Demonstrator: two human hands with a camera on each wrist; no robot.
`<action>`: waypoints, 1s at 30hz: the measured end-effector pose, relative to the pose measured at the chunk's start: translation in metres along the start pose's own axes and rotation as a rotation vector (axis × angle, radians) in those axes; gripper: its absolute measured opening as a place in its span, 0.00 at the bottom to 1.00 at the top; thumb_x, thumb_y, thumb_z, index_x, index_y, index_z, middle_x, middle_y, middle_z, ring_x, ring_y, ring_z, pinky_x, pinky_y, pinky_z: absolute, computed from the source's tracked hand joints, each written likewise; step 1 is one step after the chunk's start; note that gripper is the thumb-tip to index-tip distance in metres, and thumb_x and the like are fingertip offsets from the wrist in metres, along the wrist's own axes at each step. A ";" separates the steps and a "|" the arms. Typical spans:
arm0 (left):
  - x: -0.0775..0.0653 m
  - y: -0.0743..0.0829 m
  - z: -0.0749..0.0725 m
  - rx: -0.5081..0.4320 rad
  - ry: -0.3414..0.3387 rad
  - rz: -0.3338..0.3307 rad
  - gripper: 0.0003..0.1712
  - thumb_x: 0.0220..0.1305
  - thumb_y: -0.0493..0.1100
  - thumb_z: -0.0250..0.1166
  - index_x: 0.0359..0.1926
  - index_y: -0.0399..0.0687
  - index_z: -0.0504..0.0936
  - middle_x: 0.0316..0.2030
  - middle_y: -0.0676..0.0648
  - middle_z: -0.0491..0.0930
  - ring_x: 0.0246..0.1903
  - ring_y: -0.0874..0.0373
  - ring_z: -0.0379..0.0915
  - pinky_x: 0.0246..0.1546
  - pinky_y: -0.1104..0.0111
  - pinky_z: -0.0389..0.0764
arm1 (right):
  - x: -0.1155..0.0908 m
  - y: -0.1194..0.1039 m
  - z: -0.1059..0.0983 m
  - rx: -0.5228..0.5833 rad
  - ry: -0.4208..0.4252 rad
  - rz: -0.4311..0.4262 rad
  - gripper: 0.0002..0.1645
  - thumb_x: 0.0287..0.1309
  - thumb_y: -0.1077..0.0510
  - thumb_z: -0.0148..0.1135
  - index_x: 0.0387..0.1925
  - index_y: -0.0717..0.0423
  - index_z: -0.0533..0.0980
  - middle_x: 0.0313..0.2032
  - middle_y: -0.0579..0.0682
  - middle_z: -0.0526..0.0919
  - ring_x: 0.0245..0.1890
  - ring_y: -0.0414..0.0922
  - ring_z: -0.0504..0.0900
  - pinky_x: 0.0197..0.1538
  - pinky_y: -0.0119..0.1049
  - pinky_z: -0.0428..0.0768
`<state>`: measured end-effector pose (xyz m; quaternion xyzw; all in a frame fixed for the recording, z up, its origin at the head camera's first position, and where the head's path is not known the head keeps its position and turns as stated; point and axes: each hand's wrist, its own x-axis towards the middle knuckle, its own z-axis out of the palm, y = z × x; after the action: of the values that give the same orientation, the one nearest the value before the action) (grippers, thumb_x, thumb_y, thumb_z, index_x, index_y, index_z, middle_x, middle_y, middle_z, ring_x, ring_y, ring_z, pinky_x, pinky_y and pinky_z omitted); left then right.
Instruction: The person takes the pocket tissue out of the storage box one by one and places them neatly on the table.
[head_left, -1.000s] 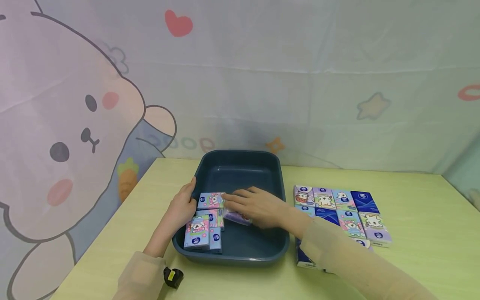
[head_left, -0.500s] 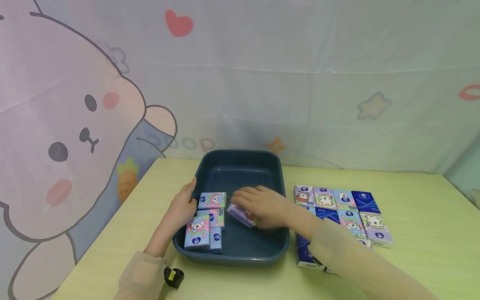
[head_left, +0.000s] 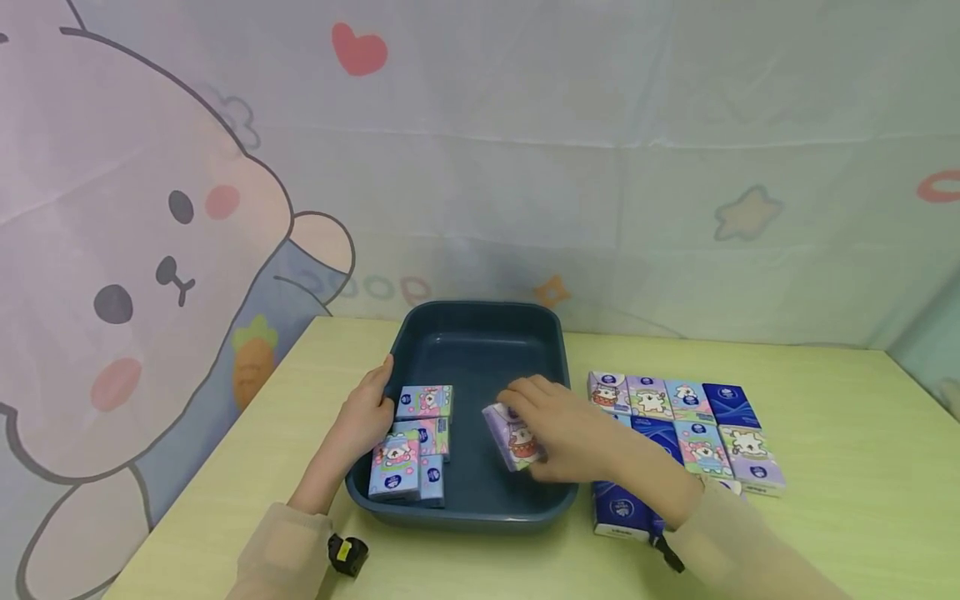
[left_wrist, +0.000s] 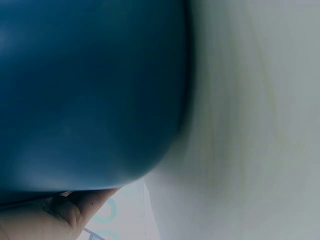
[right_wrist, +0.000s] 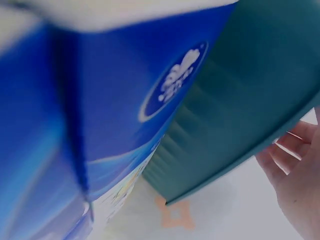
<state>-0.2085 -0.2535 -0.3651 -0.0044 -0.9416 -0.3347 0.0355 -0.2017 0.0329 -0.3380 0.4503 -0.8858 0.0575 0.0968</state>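
Where the purple pack (head_left: pixel 516 442) is being held: it is sitting within the outline of the tray (head_left: pixel 480 354), toward the right edge and nearer the near right corner than the far one; whether it is touching the floor is not showing clearly.
Nearer hand: the right hand (head_left: pixel 562 429) is reaching in over the tray's right edge and clamping the purple pack between fingers and thumb, covering part of it.
Other hand: the left hand (head_left: pixel 367 408) is gripping the tray's left edge; the two hands are standing well apart, and the purple pack is lying to the left hand's right, across bare tray floor.
Long axis: it seems to be slanting from far left to near right, with the printed face tilting upward.
Tray's near left corner: at least four printed packs (head_left: pixel 423 402) are lying along the left edge down toward that corner, one appearing to overlap its neighbours.
Desk, right of the tray: a block of packs (head_left: pixel 702 450) is resting flat on the desk (head_left: pixel 840 433), mostly edge to edge, the sleeve hiding some.
Surfaces: the tray is looking like smooth dark teal plastic with rounded corners; the packs are showing glossy, film-like wrapping over squared shapes, some with cartoon animals, some plain dark blue with pale waves.
Backdrop: printed cloth (head_left: pixel 480 167) is hanging in soft creases beyond the desk's far edge.
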 end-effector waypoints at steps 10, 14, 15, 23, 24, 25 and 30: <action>-0.001 0.002 -0.001 -0.001 -0.006 -0.004 0.33 0.65 0.34 0.43 0.70 0.41 0.46 0.69 0.36 0.51 0.68 0.39 0.49 0.64 0.49 0.57 | -0.032 0.003 -0.010 -0.022 0.183 0.116 0.49 0.31 0.37 0.67 0.58 0.51 0.65 0.51 0.44 0.72 0.47 0.39 0.68 0.54 0.38 0.74; -0.001 0.002 -0.001 0.000 -0.003 -0.007 0.33 0.65 0.35 0.43 0.70 0.41 0.46 0.69 0.36 0.51 0.68 0.39 0.49 0.64 0.49 0.57 | -0.041 0.002 -0.013 -0.017 0.214 0.138 0.49 0.32 0.34 0.65 0.58 0.50 0.65 0.49 0.42 0.71 0.45 0.37 0.66 0.52 0.35 0.73; -0.001 0.002 -0.001 0.000 -0.002 -0.009 0.33 0.65 0.35 0.43 0.70 0.41 0.45 0.69 0.36 0.51 0.68 0.39 0.49 0.64 0.49 0.58 | -0.042 0.002 -0.014 -0.013 0.223 0.140 0.49 0.32 0.34 0.65 0.58 0.50 0.65 0.49 0.42 0.71 0.45 0.37 0.66 0.51 0.35 0.73; -0.002 0.002 -0.002 0.000 -0.008 -0.012 0.33 0.65 0.35 0.43 0.70 0.42 0.45 0.69 0.37 0.50 0.68 0.39 0.48 0.64 0.49 0.57 | -0.059 0.003 -0.021 -0.015 0.227 0.193 0.49 0.33 0.32 0.66 0.59 0.49 0.65 0.55 0.46 0.71 0.55 0.45 0.69 0.59 0.46 0.71; -0.002 0.003 -0.002 0.001 -0.009 -0.012 0.33 0.65 0.35 0.42 0.70 0.42 0.45 0.69 0.36 0.50 0.68 0.39 0.48 0.64 0.49 0.57 | -0.061 0.004 -0.021 -0.017 0.222 0.202 0.50 0.34 0.32 0.66 0.59 0.49 0.65 0.56 0.47 0.71 0.57 0.47 0.69 0.61 0.48 0.69; -0.002 0.003 -0.002 0.001 -0.009 -0.012 0.33 0.65 0.35 0.42 0.70 0.42 0.45 0.69 0.36 0.50 0.68 0.39 0.48 0.64 0.49 0.57 | -0.064 0.005 -0.021 -0.019 0.215 0.214 0.50 0.34 0.32 0.66 0.59 0.49 0.65 0.57 0.48 0.71 0.59 0.48 0.68 0.61 0.50 0.69; -0.002 0.003 -0.002 0.007 -0.009 -0.015 0.33 0.65 0.34 0.42 0.70 0.41 0.45 0.69 0.37 0.50 0.68 0.39 0.48 0.65 0.49 0.57 | -0.074 0.010 -0.021 -0.005 0.168 0.253 0.51 0.34 0.32 0.66 0.61 0.49 0.64 0.57 0.48 0.71 0.59 0.48 0.68 0.63 0.50 0.66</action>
<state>-0.2058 -0.2524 -0.3616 0.0012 -0.9430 -0.3315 0.0290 -0.1644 0.1009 -0.3347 0.3284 -0.9244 0.1046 0.1636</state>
